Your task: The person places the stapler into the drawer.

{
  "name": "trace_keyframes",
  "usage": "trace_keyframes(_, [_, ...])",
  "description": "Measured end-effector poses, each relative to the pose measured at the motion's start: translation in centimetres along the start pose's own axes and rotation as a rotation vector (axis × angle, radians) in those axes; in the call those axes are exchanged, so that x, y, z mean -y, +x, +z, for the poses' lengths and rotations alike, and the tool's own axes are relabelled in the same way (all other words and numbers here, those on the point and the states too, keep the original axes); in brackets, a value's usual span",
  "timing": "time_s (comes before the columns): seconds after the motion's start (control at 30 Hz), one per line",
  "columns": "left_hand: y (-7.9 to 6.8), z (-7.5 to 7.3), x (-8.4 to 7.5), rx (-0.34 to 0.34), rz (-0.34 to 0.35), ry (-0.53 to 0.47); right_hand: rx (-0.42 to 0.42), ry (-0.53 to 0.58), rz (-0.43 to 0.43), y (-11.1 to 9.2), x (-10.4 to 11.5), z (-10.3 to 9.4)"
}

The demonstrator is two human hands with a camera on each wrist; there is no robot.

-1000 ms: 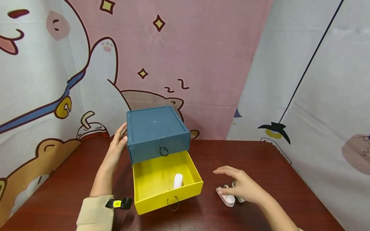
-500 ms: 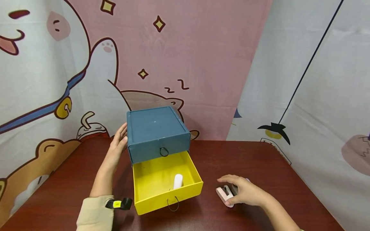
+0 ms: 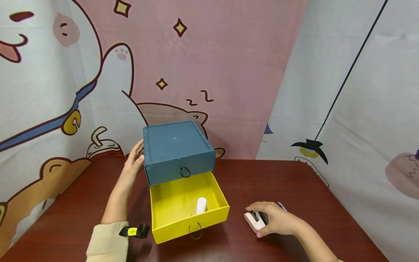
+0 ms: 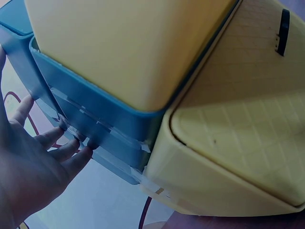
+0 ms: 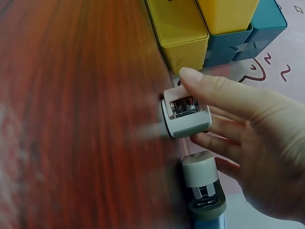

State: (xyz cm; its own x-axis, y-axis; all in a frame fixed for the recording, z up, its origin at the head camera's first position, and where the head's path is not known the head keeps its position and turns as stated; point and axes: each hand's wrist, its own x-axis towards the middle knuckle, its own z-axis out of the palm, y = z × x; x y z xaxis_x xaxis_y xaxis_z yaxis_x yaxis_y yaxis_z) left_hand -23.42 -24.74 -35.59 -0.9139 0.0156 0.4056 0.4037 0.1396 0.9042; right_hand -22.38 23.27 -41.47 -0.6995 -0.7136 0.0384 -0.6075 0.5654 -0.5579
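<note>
A small pale pink-and-white stapler (image 3: 254, 221) lies on the table at the right. My right hand (image 3: 278, 218) has its thumb at the near end and its fingertips at the far end, gripping it. In the right wrist view the stapler (image 5: 188, 112) shows its metal works between thumb and fingers. My left hand (image 3: 132, 163) rests extended fingers against the left side of a blue drawer box (image 3: 178, 145); the left wrist view shows these fingertips (image 4: 83, 152) on its wall. Below the blue drawer, a yellow drawer (image 3: 190, 227) stands pulled out, holding a white round-ended object (image 3: 201, 206).
Beside the right hand, partly hidden by it, lies a second item (image 5: 202, 174) with a white cap, metal parts and a blue end. A dark red-brown table (image 3: 314, 189) runs back to a cartoon-printed cloth (image 3: 229, 72). Wire loop handles (image 3: 195, 233) hang on the drawer fronts.
My right hand has come down and slightly right, closing thumb and fingers about the stapler. The left hand and the drawer box have stayed where they were.
</note>
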Motion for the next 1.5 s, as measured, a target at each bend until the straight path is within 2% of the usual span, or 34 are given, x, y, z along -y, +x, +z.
trace_keyframes(0.23, [0.1,0.1,0.0,0.0,0.001,0.001,0.022,-0.034,0.034,0.1,0.1,0.1])
trace_keyframes(0.5, [0.0,0.1,0.0,-0.003,-0.001,-0.001,-0.005,-0.065,0.011,0.1,0.0,0.3])
trace_keyframes(0.9, [-0.1,0.0,-0.1,0.016,-0.003,-0.009,-0.135,-0.079,0.05,0.4,1.0,0.2])
trace_keyframes(1.2, [0.0,0.0,0.0,0.023,0.002,-0.007,-0.227,-0.045,0.072,0.7,3.0,-0.6])
trace_keyframes(1.5, [0.0,0.0,0.0,0.02,-0.001,-0.009,-0.348,-0.07,-0.076,1.3,5.0,-1.6])
